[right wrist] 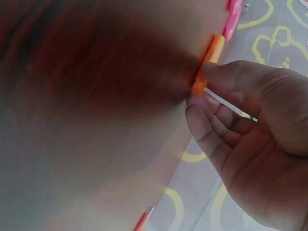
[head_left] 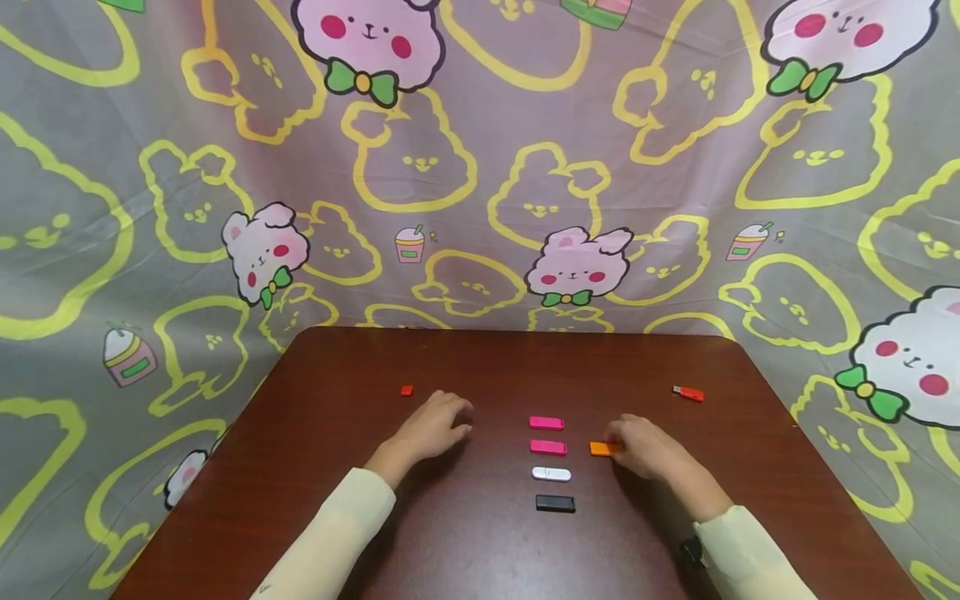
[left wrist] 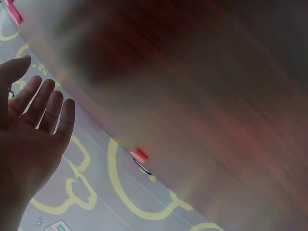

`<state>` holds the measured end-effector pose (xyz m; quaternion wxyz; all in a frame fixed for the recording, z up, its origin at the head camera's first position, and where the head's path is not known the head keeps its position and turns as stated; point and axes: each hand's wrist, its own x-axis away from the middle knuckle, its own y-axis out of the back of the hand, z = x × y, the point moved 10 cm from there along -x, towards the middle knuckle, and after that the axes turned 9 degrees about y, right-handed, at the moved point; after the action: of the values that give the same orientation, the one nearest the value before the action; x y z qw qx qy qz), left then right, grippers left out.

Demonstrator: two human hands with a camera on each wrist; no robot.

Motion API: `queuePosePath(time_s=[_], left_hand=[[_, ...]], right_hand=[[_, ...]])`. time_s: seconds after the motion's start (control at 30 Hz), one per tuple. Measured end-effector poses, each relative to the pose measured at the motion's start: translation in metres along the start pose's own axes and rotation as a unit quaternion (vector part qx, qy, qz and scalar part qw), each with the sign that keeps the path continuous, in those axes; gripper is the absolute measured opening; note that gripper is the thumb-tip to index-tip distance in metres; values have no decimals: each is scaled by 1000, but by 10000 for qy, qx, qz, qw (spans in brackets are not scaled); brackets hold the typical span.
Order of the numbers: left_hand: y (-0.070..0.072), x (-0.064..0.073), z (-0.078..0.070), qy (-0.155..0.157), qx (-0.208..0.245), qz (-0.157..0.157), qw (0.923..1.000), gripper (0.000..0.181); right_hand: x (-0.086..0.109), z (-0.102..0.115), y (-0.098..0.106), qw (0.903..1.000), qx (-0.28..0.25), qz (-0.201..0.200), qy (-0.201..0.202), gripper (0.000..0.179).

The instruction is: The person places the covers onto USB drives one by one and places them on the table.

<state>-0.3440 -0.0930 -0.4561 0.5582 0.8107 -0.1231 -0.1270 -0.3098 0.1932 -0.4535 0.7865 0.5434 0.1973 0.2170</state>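
My right hand (head_left: 647, 447) pinches an orange USB stick (head_left: 602, 449) at its right end, low over the table or on it. In the right wrist view, thumb and fingertips meet around the orange stick (right wrist: 216, 50). My left hand (head_left: 435, 425) is held above the table, fingers loosely bent and nothing in them; the left wrist view also shows its bare palm. Between the hands lies a column of USB sticks: a pink one (head_left: 546, 423), a second pink one (head_left: 548, 447), a white one (head_left: 551, 474) and a black one (head_left: 555, 503).
A small red cap (head_left: 407, 390) lies beyond my left hand. At the back right is a red USB stick (head_left: 688, 393) with its metal plug bare. The brown wooden table (head_left: 480, 550) ends at a cartoon-printed cloth (head_left: 480, 183) hung behind and at the sides.
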Motion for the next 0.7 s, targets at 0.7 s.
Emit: queuePosePath(time_s=[0.7], left_hand=[[27,-2,72,1023,-150,20,9946,38]], right_hand=[[24,-71,36,9948,170,-342,-948,47]])
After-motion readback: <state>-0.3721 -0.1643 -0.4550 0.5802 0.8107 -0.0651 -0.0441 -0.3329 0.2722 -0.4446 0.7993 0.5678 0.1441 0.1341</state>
